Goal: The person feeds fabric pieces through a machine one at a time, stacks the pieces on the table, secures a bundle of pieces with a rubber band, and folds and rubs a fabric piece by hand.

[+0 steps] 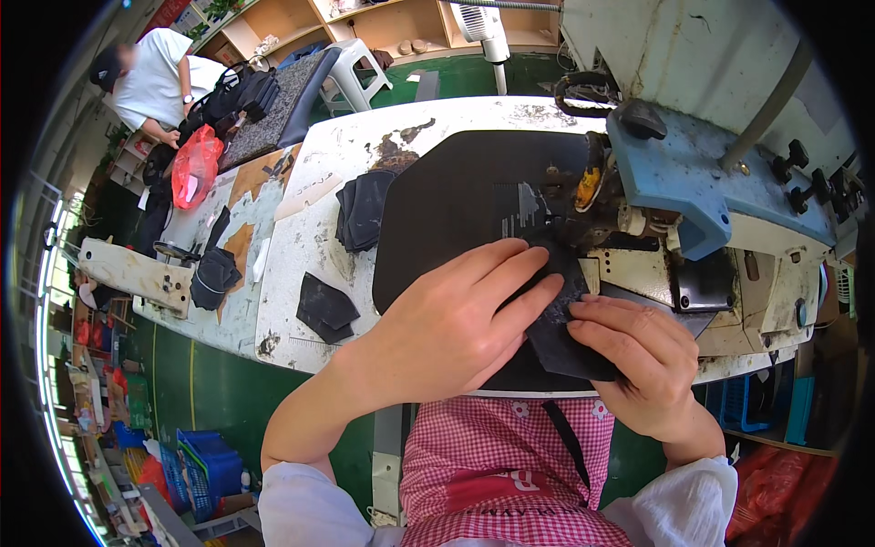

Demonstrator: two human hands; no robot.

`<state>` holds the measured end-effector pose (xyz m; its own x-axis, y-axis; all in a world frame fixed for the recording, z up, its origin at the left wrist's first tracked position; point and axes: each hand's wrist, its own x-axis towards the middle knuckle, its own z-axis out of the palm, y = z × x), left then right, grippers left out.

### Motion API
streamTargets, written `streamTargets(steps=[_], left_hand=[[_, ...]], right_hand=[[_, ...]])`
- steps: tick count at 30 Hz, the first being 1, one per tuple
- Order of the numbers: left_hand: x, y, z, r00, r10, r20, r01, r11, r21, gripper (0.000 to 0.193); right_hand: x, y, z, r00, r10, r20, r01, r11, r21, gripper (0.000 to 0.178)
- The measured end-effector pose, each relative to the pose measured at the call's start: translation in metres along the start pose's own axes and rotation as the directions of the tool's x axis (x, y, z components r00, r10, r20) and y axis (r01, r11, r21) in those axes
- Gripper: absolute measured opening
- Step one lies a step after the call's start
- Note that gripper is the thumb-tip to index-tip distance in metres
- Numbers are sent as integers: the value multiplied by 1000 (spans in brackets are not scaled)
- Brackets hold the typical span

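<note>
Both hands are on a dark, flat leather-like piece (562, 345), right beside the working head of a blue and white machine (665, 173). My left hand (469, 314) has its fingers bent together over the piece's left and upper part, close to the machine head. On the near right edge, my right hand (638, 351) pinches the piece, fingers on top and thumb hidden beneath. Under the hands lies a large black board (447, 196). The piece's far end runs in under the machine head, where I cannot see how it sits.
Stacked dark pieces (363, 210) lie left of the board, with more loose ones (326, 308) nearer me. Another machine arm (137, 273) stands far left. A person in white (173, 73) works beside a red plastic bag (196, 166). Blue crates (211, 469) sit on the green floor.
</note>
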<state>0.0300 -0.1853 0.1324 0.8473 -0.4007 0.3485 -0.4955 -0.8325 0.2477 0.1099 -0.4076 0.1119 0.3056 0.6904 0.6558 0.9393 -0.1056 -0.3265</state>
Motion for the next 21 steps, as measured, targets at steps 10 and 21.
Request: streamTargets(steps=[10, 21], left_hand=[[1, -12, -6, 998, 50, 33, -47, 997, -62, 52], [2, -33, -8, 986, 166, 13, -166, 986, -1, 45]], right_hand=[[1, -1, 2, 999, -31, -13, 31, 1000, 1, 40], [4, -4, 1, 1000, -22, 5, 22, 999, -37, 37]])
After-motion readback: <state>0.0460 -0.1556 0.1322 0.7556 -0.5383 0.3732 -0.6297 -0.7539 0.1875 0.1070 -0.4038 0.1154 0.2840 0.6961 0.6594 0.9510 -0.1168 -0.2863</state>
